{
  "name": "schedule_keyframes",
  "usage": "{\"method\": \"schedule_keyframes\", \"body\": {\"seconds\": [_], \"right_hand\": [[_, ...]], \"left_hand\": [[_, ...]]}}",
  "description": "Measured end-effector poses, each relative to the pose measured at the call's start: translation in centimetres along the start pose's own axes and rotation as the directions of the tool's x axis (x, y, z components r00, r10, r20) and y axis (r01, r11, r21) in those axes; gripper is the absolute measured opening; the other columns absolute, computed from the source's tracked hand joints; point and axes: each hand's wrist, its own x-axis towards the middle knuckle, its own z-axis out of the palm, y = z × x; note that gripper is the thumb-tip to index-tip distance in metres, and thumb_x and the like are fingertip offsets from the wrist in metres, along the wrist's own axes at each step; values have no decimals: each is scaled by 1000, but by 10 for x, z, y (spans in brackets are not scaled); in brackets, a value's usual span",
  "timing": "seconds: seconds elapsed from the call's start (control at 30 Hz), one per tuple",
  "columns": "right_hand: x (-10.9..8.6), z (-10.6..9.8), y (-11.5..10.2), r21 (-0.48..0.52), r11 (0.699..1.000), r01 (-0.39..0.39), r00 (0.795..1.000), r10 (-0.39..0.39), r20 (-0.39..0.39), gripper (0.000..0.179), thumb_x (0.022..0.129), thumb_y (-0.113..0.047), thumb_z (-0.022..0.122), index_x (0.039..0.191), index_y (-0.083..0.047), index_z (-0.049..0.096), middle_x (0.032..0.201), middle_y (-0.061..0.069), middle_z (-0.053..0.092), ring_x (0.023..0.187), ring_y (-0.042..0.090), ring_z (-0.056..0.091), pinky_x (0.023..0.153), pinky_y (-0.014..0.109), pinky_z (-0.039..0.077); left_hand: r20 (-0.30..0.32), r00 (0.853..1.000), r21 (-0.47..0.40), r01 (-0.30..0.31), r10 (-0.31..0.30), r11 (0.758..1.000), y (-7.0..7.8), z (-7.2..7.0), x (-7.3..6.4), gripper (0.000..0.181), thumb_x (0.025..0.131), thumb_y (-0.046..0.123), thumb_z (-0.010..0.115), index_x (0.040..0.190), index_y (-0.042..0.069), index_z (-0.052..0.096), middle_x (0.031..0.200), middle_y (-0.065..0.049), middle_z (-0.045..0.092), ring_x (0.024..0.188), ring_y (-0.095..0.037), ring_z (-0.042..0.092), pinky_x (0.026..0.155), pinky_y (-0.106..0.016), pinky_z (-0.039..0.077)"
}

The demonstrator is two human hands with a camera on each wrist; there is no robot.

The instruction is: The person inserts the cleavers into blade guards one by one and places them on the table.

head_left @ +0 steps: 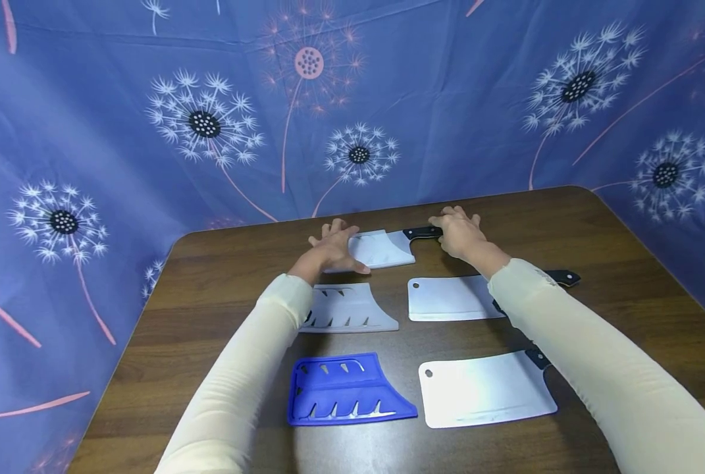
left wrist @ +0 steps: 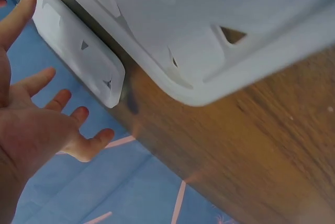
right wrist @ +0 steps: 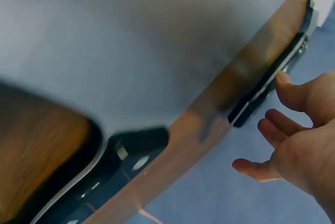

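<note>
At the back of the table lies a cleaver (head_left: 401, 241) with a black handle (head_left: 421, 232), its blade mostly inside a white blade guard (head_left: 371, 251). My left hand (head_left: 334, 247) is spread over the guard's left end; in the left wrist view its fingers are apart and whether it touches the guard (left wrist: 78, 43) cannot be told. My right hand (head_left: 460, 234) is at the handle's end. In the right wrist view the thumb of that hand (right wrist: 306, 140) touches or nearly touches the handle (right wrist: 267, 85), the other fingers loosely bent and apart from it.
Nearer me lie a second white guard (head_left: 352, 309) and a blue guard (head_left: 346, 392). To their right are two bare cleavers, the middle one (head_left: 449, 297) and the front one (head_left: 482, 388), partly under my right sleeve (head_left: 565, 336). A blue dandelion-print cloth (head_left: 435, 118) hangs behind the table.
</note>
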Motion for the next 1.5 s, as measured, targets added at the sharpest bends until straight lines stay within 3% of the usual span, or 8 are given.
{"method": "schedule_keyframes", "body": {"seconds": [0.2, 0.37, 0.7, 0.9, 1.13, 1.5], "right_hand": [[-21, -10, 14, 11, 999, 41, 997, -41, -73, 53, 89, 1, 62, 140, -6, 50, 143, 22, 38, 133, 40, 28, 101, 69, 13], [-40, -20, 21, 11, 996, 90, 987, -88, -131, 51, 86, 5, 64, 135, -3, 54, 136, 23, 45, 128, 41, 33, 98, 73, 13], [-73, -34, 32, 11, 991, 130, 975, -126, -185, 54, 81, 11, 64, 133, -2, 56, 133, 25, 46, 124, 44, 34, 94, 75, 12], [-88, -33, 40, 9, 990, 139, 969, -134, -209, 51, 81, 9, 66, 130, -2, 58, 129, 26, 49, 121, 45, 38, 93, 76, 15], [-101, -33, 56, 23, 992, 123, 976, -117, -185, 52, 82, 8, 66, 132, -2, 56, 131, 29, 47, 121, 48, 36, 91, 73, 18], [-119, -35, 82, 13, 996, 89, 993, -87, -81, 57, 79, 6, 70, 133, -1, 54, 131, 33, 43, 119, 54, 34, 83, 78, 19]], "left_hand": [[-67, 996, -23, -61, 60, 998, -4, -1, -7, 97, 67, 49, 83, 149, 22, 37, 148, -8, 26, 131, -29, 25, 97, -61, 25], [-116, 989, -50, -95, 88, 994, -8, -2, -17, 92, 68, 47, 84, 146, 20, 42, 149, -8, 26, 132, -29, 25, 98, -64, 22], [-179, 967, -50, -191, 179, 980, -9, -4, -42, 88, 70, 47, 83, 144, 19, 45, 150, -8, 26, 132, -28, 25, 95, -61, 21], [-170, 962, -37, -222, 213, 974, -12, -2, -59, 85, 72, 46, 82, 144, 19, 45, 149, -6, 29, 132, -29, 28, 93, -60, 23], [-178, 962, -24, -215, 208, 976, -21, 4, -72, 84, 72, 47, 81, 143, 17, 47, 148, -10, 32, 132, -31, 30, 93, -58, 27], [-39, 979, 44, -197, 199, 979, -31, 14, -94, 99, 68, 56, 80, 148, 16, 37, 152, -12, 26, 136, -33, 24, 93, -65, 27]]}}
